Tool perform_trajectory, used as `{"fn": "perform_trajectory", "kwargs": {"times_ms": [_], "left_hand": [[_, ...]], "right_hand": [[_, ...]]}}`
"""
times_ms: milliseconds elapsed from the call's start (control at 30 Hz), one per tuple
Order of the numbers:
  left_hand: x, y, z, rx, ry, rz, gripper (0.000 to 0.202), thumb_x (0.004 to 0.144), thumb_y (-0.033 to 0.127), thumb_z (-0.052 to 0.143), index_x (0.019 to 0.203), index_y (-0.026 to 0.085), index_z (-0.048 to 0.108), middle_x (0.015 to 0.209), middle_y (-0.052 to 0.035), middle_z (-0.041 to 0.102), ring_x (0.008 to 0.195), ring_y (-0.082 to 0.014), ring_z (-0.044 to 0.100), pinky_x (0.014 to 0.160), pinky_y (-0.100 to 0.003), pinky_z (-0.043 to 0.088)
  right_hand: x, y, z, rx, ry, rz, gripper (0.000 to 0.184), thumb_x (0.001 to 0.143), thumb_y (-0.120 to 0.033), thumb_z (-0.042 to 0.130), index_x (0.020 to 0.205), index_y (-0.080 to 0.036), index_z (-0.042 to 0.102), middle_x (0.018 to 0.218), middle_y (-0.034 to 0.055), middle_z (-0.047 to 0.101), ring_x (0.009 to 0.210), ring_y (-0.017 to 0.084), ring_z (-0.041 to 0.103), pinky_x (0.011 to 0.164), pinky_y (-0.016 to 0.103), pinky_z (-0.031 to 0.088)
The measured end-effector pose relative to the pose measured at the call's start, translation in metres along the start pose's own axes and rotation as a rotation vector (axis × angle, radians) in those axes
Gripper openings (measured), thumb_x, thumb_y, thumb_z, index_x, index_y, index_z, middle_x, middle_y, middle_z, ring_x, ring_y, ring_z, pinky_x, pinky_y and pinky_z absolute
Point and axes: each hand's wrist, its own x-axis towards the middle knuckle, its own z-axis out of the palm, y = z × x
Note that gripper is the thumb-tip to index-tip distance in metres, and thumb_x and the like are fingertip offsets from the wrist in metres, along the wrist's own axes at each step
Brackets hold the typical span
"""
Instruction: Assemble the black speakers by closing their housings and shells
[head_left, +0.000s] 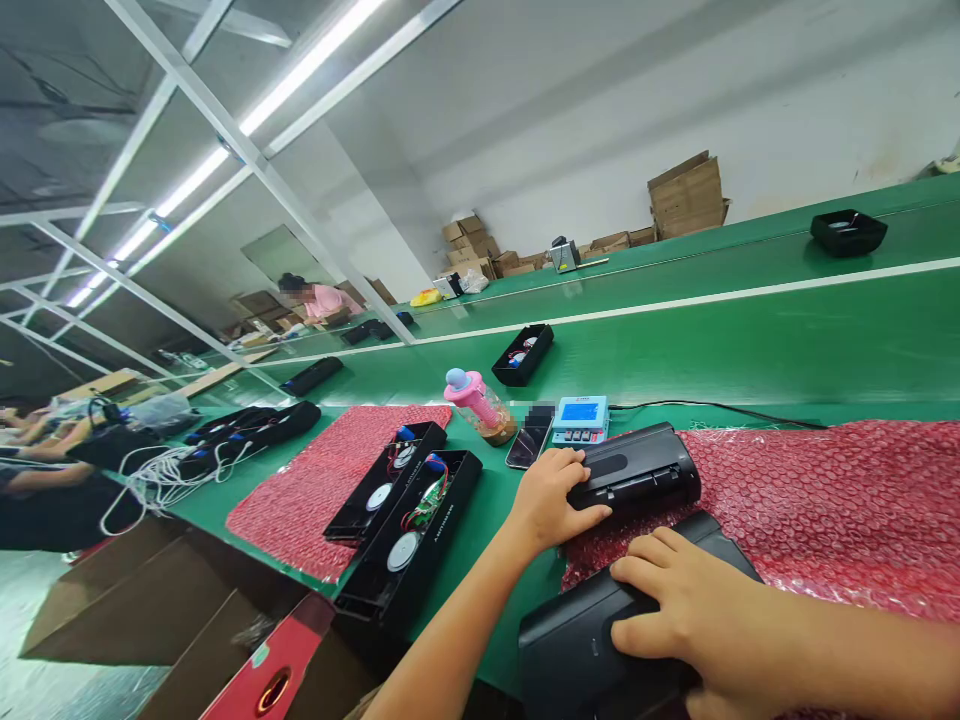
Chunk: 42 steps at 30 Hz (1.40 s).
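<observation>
My left hand (551,498) grips the left end of a black speaker casing (641,468), fingers on top and thumb along its near side. That casing lies on red bubble wrap (840,490). Closer to me, my right hand (686,605) is wrapped over a second black speaker casing (581,640), which lies slightly tilted at the table's near edge. Its underside and part of my right palm are hidden. To the left, two open speaker shells (435,535) show round white speakers, red wires and a green circuit board.
Beyond my left hand stand a phone (531,436), a small blue-screen meter (581,418) with a black cable, and a pink-lidded bottle (480,405). Another open shell (523,355) sits on the green belt (712,335). White cables (161,480) and co-workers are at left.
</observation>
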Motion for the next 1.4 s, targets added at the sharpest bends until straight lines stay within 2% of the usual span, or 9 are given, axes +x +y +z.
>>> {"fn": "perform_trajectory", "kwargs": {"times_ms": [700, 1400], "left_hand": [[0.0045, 0.0034, -0.0011, 0.014, -0.013, 0.025, 0.036, 0.053, 0.034, 0.083, 0.078, 0.017, 0.063, 0.098, -0.0090, 0.065, 0.085, -0.0239, 0.059, 0.076, -0.038, 0.052], [0.0046, 0.0012, 0.0020, 0.012, 0.009, 0.036, 0.036, 0.052, 0.035, 0.083, 0.076, 0.018, 0.062, 0.096, -0.0072, 0.065, 0.084, -0.0235, 0.058, 0.076, -0.038, 0.051]], "right_hand": [[0.0008, -0.0020, -0.0018, 0.006, -0.045, 0.019, 0.043, 0.062, -0.034, 0.072, 0.098, -0.025, 0.051, 0.102, 0.0071, 0.046, 0.089, 0.026, 0.043, 0.073, 0.041, 0.038], [0.0008, -0.0015, -0.0009, 0.018, -0.089, 0.054, 0.048, 0.052, -0.026, 0.068, 0.098, -0.025, 0.055, 0.107, 0.0078, 0.045, 0.093, 0.027, 0.041, 0.076, 0.041, 0.034]]}}
